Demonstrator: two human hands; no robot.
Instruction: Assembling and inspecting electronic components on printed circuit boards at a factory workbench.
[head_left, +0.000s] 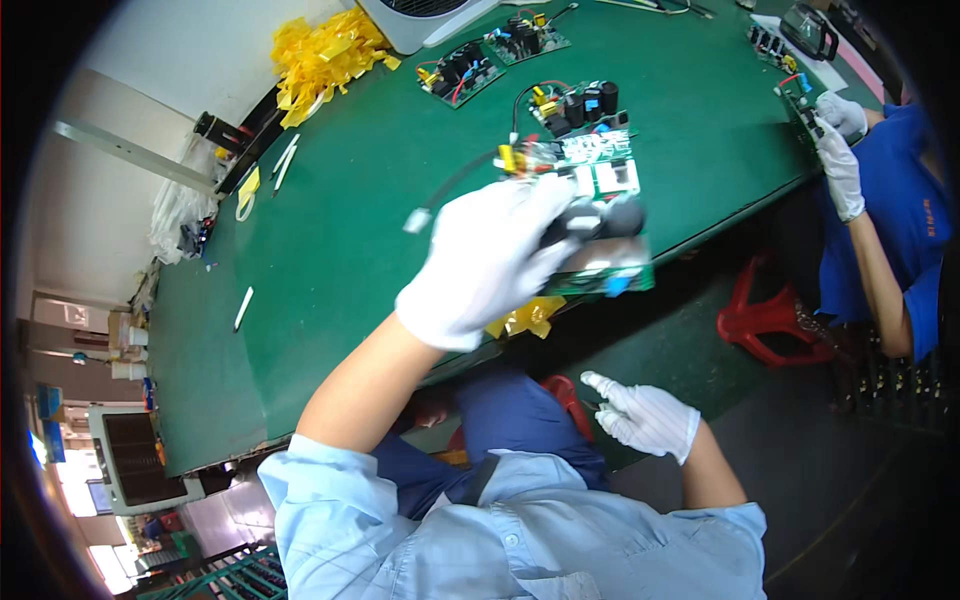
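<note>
My left hand (490, 255), in a white glove, grips a green circuit board (605, 178) above the table's near edge. The board is tilted and a little blurred; it carries black cylindrical capacitors, a yellow part and a blue part. From its left side hangs a dark cable (448, 185) with a white plug. My right hand (645, 415), also gloved, is off the table, low at the right over my lap. Its fingers are partly bent, and a thin dark thing shows between them, too small to name. Just beyond the held board lies another circuit board (575, 108).
Two more boards (460, 75) lie at the far side of the green table (340, 250), near a heap of yellow strips (325, 60). White pens (243, 308) lie at the left. Near a red stool (765, 315), a co-worker's gloved hands (840, 160) hold another board.
</note>
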